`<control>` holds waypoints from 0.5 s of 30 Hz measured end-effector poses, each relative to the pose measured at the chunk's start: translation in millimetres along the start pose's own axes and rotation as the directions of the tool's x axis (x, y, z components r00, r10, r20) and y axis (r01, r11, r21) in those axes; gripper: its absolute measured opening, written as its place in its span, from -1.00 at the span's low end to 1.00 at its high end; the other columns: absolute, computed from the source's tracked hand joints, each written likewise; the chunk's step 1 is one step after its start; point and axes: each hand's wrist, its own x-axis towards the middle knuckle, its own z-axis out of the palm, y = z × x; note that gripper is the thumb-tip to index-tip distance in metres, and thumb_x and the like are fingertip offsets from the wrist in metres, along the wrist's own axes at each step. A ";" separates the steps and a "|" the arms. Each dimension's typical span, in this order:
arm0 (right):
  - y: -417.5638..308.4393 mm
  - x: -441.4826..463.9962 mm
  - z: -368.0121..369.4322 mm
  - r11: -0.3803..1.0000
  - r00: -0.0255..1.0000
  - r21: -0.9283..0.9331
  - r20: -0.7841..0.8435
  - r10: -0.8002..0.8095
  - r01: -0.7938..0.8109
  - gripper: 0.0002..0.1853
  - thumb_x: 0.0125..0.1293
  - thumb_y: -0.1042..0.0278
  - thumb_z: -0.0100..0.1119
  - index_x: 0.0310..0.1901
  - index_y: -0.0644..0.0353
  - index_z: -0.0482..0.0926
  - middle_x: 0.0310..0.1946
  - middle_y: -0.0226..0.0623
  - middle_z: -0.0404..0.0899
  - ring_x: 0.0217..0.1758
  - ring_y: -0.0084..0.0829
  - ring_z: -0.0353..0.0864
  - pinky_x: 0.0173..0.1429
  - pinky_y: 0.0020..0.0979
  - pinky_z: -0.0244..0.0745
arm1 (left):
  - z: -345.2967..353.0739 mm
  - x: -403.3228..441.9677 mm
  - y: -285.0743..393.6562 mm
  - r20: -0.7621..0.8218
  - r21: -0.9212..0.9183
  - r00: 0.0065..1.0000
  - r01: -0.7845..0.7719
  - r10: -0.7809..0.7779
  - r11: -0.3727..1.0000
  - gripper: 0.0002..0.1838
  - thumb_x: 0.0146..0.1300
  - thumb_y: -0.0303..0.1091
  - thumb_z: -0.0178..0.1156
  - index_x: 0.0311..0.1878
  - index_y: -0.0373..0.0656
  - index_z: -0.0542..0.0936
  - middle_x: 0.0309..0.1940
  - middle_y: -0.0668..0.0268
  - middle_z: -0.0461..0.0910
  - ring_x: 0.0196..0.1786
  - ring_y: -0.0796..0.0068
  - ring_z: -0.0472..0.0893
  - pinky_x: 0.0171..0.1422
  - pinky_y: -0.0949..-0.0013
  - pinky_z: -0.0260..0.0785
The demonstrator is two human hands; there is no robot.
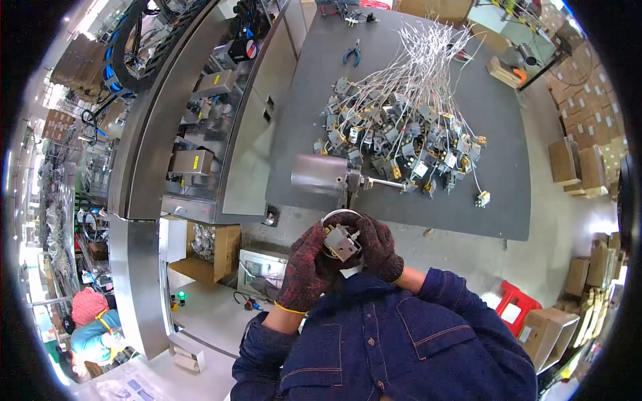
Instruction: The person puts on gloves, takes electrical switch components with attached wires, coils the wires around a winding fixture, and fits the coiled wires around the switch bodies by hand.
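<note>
Close to my chest, both hands, in dark knitted gloves, are around a small grey boxy switch-like part (342, 244) with metal edges and a white wire (340, 212) looped above it. My left hand (305, 267) has its fingers closed on the part's left side. On the other side, the fingers of my right hand (379, 248) are curled against the part and the wire; some fingertips are hidden. Just beyond my hands is a metal cylinder fixture (321, 175) with a thin rod, at the near edge of the dark table (408, 219).
A large heap of similar wired parts (401, 137) covers the table's middle, wires fanned toward the back. Blue-handled pliers (352, 56) lie behind it. A metal machine frame (251, 147) stands left, a red stool (515, 309) right. Another person (92, 327) is at far lower left.
</note>
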 end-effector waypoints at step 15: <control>-25.8 44.1 -28.4 0.892 0.947 0.319 0.126 0.294 -0.320 -0.63 0.20 0.46 0.17 0.06 0.26 0.45 -0.17 -0.11 0.60 -0.19 -0.21 0.63 -0.08 -0.28 0.55 | -24.6 17.4 47.9 0.233 -0.815 0.851 0.435 -0.472 0.382 -0.52 0.34 -0.44 0.07 0.32 -0.19 0.28 0.12 0.18 0.45 0.10 0.36 0.52 0.12 0.24 0.52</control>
